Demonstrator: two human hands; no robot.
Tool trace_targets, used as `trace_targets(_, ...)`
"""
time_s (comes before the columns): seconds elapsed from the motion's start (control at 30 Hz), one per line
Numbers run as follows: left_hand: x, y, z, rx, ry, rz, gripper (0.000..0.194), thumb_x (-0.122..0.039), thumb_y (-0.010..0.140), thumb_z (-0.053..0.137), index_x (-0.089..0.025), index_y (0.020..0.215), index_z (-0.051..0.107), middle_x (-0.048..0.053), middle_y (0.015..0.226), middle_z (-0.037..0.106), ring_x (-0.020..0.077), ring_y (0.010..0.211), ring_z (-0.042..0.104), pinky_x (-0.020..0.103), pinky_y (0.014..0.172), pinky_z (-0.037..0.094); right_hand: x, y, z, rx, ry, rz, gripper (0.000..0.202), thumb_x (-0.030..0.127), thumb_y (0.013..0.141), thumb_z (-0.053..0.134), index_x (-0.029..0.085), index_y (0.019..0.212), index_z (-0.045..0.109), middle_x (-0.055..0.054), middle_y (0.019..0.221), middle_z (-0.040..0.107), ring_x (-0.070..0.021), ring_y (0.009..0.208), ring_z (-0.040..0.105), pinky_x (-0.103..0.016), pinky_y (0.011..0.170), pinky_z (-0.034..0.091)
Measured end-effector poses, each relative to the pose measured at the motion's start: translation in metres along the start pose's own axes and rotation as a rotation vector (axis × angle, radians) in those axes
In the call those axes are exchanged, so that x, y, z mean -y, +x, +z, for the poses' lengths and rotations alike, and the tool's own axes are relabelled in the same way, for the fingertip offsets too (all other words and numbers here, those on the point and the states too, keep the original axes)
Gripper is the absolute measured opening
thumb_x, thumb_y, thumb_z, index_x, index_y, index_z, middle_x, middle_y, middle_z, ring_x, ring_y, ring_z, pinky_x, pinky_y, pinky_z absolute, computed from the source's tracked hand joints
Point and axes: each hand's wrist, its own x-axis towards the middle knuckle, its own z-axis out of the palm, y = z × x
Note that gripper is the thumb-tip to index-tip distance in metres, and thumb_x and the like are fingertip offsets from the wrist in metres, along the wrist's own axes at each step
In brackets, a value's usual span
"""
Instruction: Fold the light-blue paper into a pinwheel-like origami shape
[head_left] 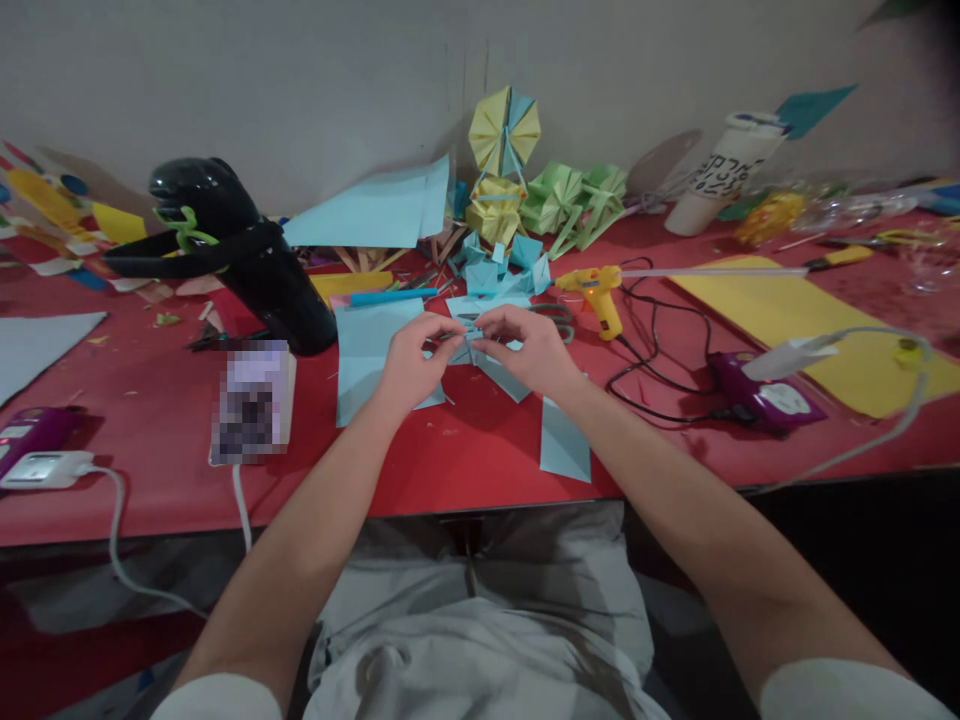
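Note:
My left hand (422,352) and my right hand (529,345) meet over the middle of the red table. Between their fingertips they pinch a small piece of light blue paper (471,338); its exact folds are too small to make out. Under and around the hands lie light blue paper sheets (367,355), with a cut strip (564,440) near my right forearm. Scissors (559,320) lie partly hidden behind my right hand. Just beyond the fingers are folded blue paper pieces (499,272).
A yellow glue gun (598,295) with a black cord lies right of the hands, beside yellow card (787,320) and a purple power socket (765,390). At left stand a black bottle (255,250) and a phone-like device (255,405). Yellow and green paper figures (504,130) and a white cup (724,175) line the wall.

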Motion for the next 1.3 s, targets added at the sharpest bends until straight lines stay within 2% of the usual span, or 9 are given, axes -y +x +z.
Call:
trace_targets(0.2,0.0005,-0.0002,-0.0002,0.032,0.017,0.018,0.010,-0.022,0.085,0.061,-0.022,0.090,0.070,0.006,0.095,0.068,0.0164,0.089,0.063,0.027,0.072,0.051,0.0010,-0.0005,0.0003,0.008,-0.003,-0.008,0.026,0.044,0.081,0.069,0.020,0.091,0.068,-0.003,0.078,0.067,-0.0152,0.072,0.062,-0.032,0.070,0.052)
trace_targets(0.7,0.0043,0.0007,0.0009,0.070,0.058,0.019,0.008,-0.018,0.086,0.059,-0.020,0.088,0.066,0.005,0.093,0.066,0.0155,0.086,0.061,0.027,0.072,0.049,0.0035,-0.0010,0.0019,0.042,0.014,0.003,0.024,0.043,0.082,0.068,0.020,0.089,0.069,-0.003,0.081,0.068,-0.0150,0.072,0.062,-0.032,0.071,0.052)
trace_targets(1.0,0.0027,0.0002,0.0005,0.065,0.081,0.051,0.007,-0.018,0.085,0.059,-0.020,0.082,0.065,0.004,0.089,0.066,0.0164,0.084,0.060,0.029,0.070,0.048,0.0050,0.0000,0.0018,0.067,0.033,0.028,0.031,0.050,0.080,0.067,0.019,0.087,0.064,-0.002,0.078,0.066,-0.0135,0.068,0.059,-0.030,0.066,0.051)
trace_targets(1.3,0.0014,-0.0002,0.0013,0.064,0.061,0.028,0.007,-0.018,0.084,0.061,-0.020,0.085,0.067,0.005,0.092,0.067,0.0158,0.085,0.062,0.028,0.071,0.049,0.0079,0.0014,-0.0011,0.072,-0.062,0.016,0.026,0.045,0.085,0.064,0.019,0.079,0.066,-0.003,0.076,0.067,-0.0150,0.070,0.059,-0.031,0.068,0.049)
